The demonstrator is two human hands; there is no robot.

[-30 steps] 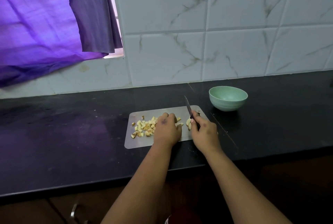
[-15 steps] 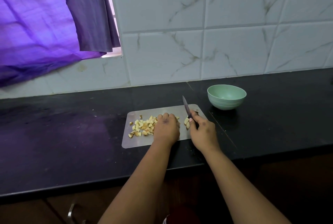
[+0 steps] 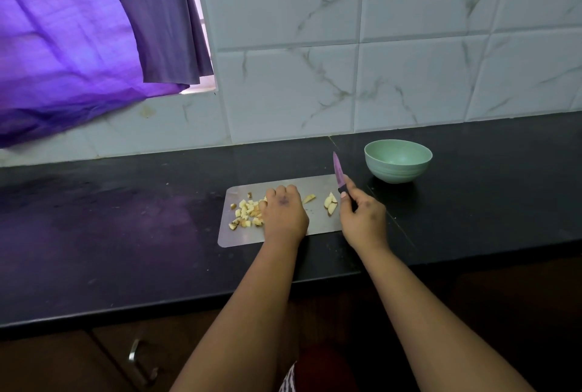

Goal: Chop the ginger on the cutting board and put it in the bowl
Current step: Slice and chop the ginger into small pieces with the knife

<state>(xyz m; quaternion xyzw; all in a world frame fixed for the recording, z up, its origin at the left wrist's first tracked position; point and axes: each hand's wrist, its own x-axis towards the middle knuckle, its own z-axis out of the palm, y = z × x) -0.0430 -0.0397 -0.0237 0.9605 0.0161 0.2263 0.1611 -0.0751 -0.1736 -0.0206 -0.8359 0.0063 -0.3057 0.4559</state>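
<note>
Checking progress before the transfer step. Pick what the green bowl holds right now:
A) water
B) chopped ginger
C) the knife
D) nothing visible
D: the green bowl shows a bare inside, while the ginger pieces lie on the cutting board and the right hand holds the knife.

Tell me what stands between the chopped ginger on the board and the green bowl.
The chopped ginger lies at the cutting board's left end. Toward the bowl come the left hand, a few larger ginger pieces, then the right hand holding the knife upright.
</note>
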